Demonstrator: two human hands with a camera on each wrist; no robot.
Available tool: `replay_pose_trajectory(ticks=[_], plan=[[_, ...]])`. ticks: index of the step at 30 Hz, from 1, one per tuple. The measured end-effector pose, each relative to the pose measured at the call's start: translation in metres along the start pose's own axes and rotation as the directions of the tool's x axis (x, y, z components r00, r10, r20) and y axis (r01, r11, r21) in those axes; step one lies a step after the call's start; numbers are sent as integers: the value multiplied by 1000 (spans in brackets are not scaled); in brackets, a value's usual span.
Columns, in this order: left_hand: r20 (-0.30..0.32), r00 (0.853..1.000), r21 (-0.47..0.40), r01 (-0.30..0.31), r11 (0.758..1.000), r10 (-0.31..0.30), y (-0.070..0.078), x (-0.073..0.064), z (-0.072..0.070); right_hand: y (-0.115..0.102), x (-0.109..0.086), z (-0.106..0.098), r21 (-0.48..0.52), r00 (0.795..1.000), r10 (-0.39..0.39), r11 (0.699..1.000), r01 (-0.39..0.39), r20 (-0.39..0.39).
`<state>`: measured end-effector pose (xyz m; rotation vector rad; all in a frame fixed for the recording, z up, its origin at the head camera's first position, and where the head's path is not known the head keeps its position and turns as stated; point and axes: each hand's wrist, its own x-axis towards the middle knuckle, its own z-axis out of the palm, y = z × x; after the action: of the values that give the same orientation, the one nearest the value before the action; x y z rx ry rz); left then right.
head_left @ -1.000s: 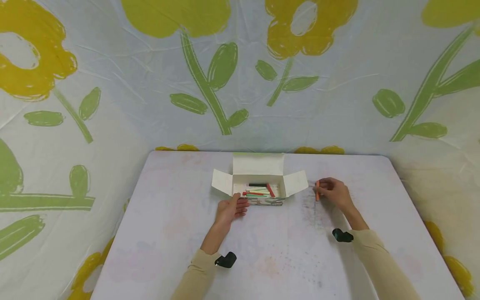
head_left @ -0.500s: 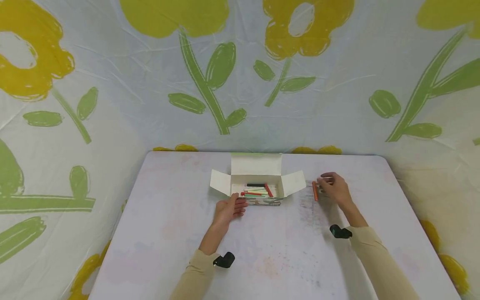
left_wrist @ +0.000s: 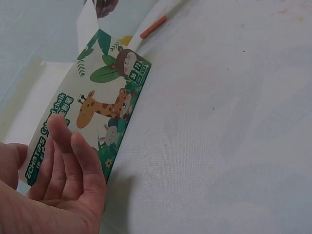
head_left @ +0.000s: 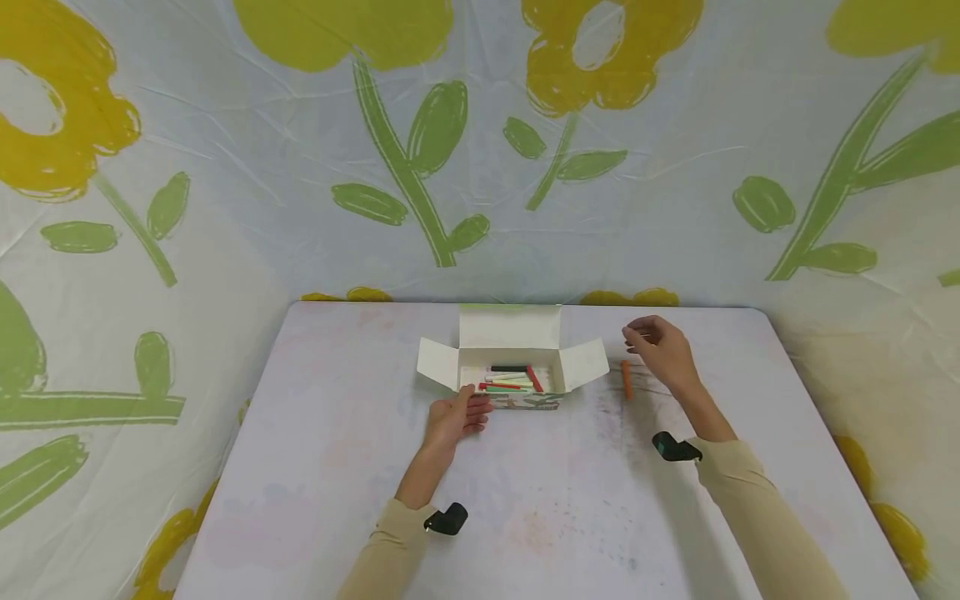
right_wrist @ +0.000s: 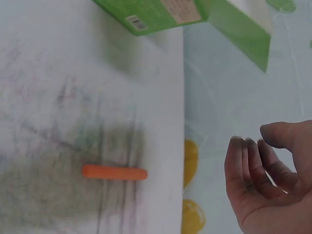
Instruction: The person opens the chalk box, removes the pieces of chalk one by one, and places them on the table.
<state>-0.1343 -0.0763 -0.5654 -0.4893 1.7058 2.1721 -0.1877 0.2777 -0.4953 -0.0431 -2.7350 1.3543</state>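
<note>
A white chalk box (head_left: 528, 402) with animal pictures and "Colored chalk" printing (left_wrist: 56, 114) stands on the table with its flaps spread. Inside lie several chalk sticks, including a black one (head_left: 508, 368) and a red one (head_left: 535, 379). My left hand (head_left: 448, 421) holds the box's near wall at its left end, thumb at the rim and fingers against the printed front. To the right of the box, an orange chalk stick (head_left: 627, 380) lies on the table. Above and beyond it hovers my right hand (head_left: 666, 350), fingers loosely bent, with nothing in them.
The table (head_left: 337, 483) bears chalk smudges beneath and around the orange stick. A flower-printed cloth (head_left: 300, 167) hangs behind the table and along both sides. Each wrist wears a small black camera, left (head_left: 447, 519) and right (head_left: 675, 447).
My right hand has let go of the orange chalk stick, leaving it on the table, and has moved up and away from it. My left hand stays at the box.
</note>
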Motion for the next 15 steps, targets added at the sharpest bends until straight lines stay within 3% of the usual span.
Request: replay_pose_trajectory(ticks=[15], plan=[[9,1000,-7,11,1000,-11,0,-1,-1,-48,6,23,107,984,-167,981,160,60]])
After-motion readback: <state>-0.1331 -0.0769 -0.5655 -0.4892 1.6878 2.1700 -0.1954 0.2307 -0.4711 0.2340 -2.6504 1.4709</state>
